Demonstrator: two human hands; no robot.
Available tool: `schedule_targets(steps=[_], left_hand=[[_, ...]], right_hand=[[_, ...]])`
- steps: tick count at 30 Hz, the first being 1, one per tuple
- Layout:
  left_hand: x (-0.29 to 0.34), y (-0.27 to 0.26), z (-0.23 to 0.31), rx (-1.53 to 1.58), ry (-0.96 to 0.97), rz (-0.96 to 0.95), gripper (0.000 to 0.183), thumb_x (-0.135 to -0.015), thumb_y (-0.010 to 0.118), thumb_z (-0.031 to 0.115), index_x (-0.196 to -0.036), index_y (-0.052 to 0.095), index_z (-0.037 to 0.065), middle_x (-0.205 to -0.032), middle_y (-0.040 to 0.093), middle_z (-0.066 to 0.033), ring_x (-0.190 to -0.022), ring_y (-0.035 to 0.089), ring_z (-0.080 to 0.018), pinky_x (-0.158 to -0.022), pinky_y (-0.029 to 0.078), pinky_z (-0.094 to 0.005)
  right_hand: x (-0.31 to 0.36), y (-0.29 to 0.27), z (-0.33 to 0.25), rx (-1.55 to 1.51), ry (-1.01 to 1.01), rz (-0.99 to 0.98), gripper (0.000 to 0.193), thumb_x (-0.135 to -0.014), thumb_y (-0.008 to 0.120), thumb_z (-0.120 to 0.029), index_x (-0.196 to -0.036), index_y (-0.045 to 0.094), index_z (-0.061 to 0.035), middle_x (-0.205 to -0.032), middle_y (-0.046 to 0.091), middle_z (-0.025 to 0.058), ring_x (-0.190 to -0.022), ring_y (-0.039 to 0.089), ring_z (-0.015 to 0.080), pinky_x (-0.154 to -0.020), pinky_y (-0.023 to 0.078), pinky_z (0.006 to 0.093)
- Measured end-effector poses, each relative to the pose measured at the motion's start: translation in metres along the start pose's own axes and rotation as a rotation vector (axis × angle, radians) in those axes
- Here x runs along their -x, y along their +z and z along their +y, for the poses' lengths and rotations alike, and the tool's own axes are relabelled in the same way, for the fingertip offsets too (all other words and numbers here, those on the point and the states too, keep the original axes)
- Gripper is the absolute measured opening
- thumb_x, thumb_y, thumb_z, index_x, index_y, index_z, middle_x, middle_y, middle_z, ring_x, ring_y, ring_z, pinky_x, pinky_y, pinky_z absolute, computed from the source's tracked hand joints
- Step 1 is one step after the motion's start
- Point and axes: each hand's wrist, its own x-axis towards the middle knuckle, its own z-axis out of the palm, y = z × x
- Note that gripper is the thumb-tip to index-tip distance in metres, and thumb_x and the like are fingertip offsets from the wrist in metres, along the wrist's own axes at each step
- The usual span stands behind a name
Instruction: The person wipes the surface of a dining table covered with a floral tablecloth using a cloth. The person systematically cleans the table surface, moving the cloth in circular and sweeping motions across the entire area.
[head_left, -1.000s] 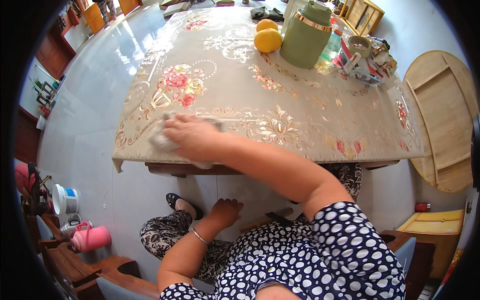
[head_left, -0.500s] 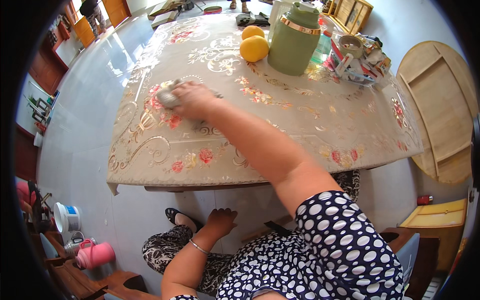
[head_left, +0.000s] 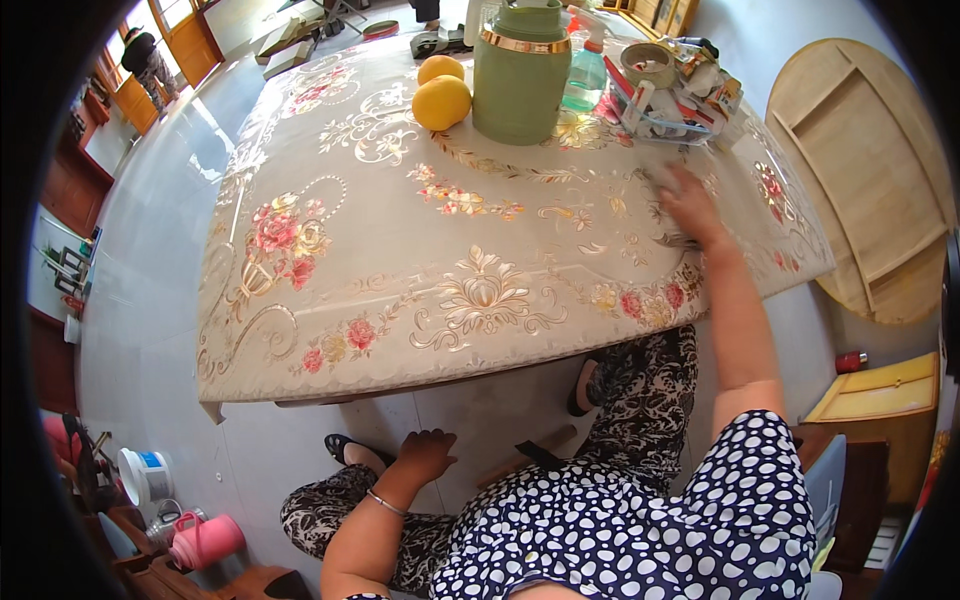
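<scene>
My right hand is pressed on the right part of the patterned tablecloth, closed on a grey cloth. Motion smears both the cloth and the fingers, and part of the cloth is hidden under the palm. Just beyond it stands a clear basket crammed with small items and a roll of tape. My left hand, with a bracelet at the wrist, hangs below the table's front edge near my thigh. Its fingers are loosely bent and slightly apart, with nothing in them.
A green thermos jug, two orange fruits and a spray bottle stand toward the table's far side. A round wooden tabletop leans on the right wall. Left on the floor are a white bucket and a pink jug.
My right hand has swept the cloth across the table from the left side to the right. The view has shifted a little. My left hand stays in about the same place, its fingers slightly looser.
</scene>
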Motion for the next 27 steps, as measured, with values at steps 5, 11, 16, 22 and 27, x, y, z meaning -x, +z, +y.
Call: schedule_targets(steps=[5,11,16,22,27], left_hand=[[-0.003,0.008,-0.001,-0.008,0.035,0.025,0.038,-0.079,0.067,0.034,-0.108,0.057,0.011,-0.098,0.061,-0.0096,-0.091,0.061,-0.0286,-0.075,0.047,-0.043],[0.005,0.02,0.007,-0.064,0.102,-0.086,0.031,-0.08,0.065,0.034,-0.101,0.063,0.012,-0.097,0.061,-0.0093,-0.092,0.06,-0.0278,-0.077,0.047,-0.0422],[0.01,0.026,0.012,-0.051,0.151,-0.032,0.03,-0.079,0.065,0.034,-0.097,0.064,0.011,-0.095,0.06,-0.0091,-0.09,0.06,-0.0282,-0.075,0.047,-0.0417],[0.013,0.02,0.016,-0.067,0.137,0.018,0.031,-0.078,0.067,0.034,-0.098,0.063,0.011,-0.093,0.06,-0.0093,-0.088,0.06,-0.0278,-0.074,0.047,-0.0408],[0.018,0.019,0.018,-0.063,0.153,0.064,0.031,-0.076,0.068,0.033,-0.097,0.062,0.011,-0.092,0.06,-0.0087,-0.087,0.06,-0.0274,-0.073,0.047,-0.0405]], right_hand=[[0.03,-0.066,0.179,0.362,0.277,0.022,0.049,-0.085,0.054,-0.034,-0.122,0.053,-0.0009,-0.124,0.053,0.0226,-0.115,0.049,0.0397,-0.099,0.039,0.0425],[0.066,-0.067,0.145,0.4,0.402,0.186,0.048,-0.085,0.054,-0.033,-0.119,0.054,0.0012,-0.116,0.057,0.0236,-0.108,0.053,0.0401,-0.095,0.041,0.0433],[0.083,-0.058,0.071,0.191,0.249,0.152,0.045,-0.083,0.059,-0.024,-0.119,0.055,0.0031,-0.119,0.056,0.024,-0.109,0.053,0.0383,-0.096,0.041,0.0401],[0.093,-0.034,0.013,0.082,0.062,0.133,0.043,-0.081,0.062,-0.018,-0.118,0.055,0.0032,-0.122,0.055,0.0222,-0.114,0.051,0.036,-0.101,0.037,0.0385],[0.099,-0.013,-0.051,0.073,-0.121,0.065,0.045,-0.081,0.062,-0.018,-0.121,0.054,0.0,-0.127,0.053,0.0166,-0.118,0.047,0.0324,-0.103,0.035,0.0391]])
